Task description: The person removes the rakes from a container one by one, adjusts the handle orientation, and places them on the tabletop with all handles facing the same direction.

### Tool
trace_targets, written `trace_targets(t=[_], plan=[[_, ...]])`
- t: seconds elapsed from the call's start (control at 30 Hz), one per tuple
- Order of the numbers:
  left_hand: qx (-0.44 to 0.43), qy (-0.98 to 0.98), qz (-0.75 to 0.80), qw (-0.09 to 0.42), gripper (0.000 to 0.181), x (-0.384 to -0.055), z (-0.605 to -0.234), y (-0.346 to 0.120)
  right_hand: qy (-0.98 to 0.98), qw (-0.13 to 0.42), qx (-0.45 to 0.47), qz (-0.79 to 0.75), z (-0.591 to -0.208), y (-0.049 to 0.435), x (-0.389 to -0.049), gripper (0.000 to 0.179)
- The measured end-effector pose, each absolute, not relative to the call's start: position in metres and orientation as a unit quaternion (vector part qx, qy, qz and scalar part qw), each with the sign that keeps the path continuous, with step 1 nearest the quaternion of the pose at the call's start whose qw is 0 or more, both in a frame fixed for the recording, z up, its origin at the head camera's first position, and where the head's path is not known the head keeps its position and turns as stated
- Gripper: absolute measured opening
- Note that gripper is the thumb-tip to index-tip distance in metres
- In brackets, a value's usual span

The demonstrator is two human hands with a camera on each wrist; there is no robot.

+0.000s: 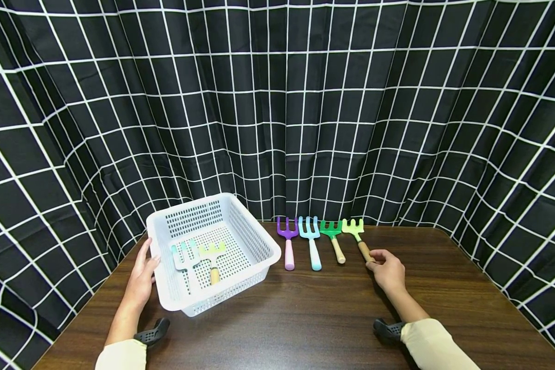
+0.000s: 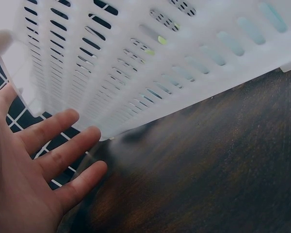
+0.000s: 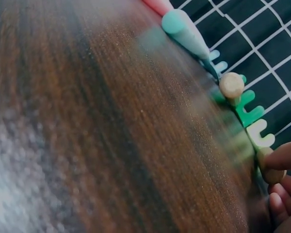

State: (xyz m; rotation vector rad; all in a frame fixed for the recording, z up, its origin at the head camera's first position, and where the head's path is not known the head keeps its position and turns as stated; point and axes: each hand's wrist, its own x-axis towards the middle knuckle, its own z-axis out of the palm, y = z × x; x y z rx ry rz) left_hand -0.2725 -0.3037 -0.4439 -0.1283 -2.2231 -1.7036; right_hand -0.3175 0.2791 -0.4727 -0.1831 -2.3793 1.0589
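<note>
My right hand (image 1: 387, 271) pinches the wooden handle end of a light-green hand fork (image 1: 353, 228), whose tines point toward the curtain. The right wrist view shows fingers on that handle (image 3: 271, 170). At the left, my left hand (image 1: 141, 275) rests against the side rim of a white plastic basket (image 1: 270, 255). Its lower fingers (image 2: 70, 153) are spread and nearly straight beneath the rim in the left wrist view. Inside the basket lie a pale hand fork with aqua tips (image 1: 185, 261) and a yellow-green one with a wooden handle (image 1: 214, 252).
Left of the held fork lie a green hand fork (image 1: 332, 231), a light-blue one (image 1: 310, 234) and a purple one with a pink handle (image 1: 289, 235), side by side. A black gridded curtain (image 1: 287, 113) stands behind the brown wooden table (image 1: 305, 318).
</note>
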Motion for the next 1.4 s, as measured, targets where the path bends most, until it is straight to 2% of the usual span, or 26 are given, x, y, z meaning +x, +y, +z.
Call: trace_targets(t=[0.67, 0.97, 1.13, 1.4], plan=[[-0.048, -0.777, -0.603, 0.173, 0.059, -0.273, -0.444, -0.304, -0.842, 0.287, -0.067, 0.452, -0.439, 0.245, -0.318, 0.024], [-0.049, -0.778, -0.601, 0.175, 0.059, -0.273, -0.445, -0.303, -0.823, 0.271, -0.030, 0.499, -0.424, 0.216, -0.312, 0.023], [-0.047, -0.779, -0.601, 0.171, 0.059, -0.273, -0.445, -0.304, -0.822, 0.242, -0.015, 0.515, -0.415, 0.200, -0.309, 0.025], [-0.052, -0.774, -0.607, 0.173, 0.060, -0.274, -0.446, -0.305, -0.805, 0.209, 0.059, 0.552, -0.409, 0.170, -0.308, 0.026]])
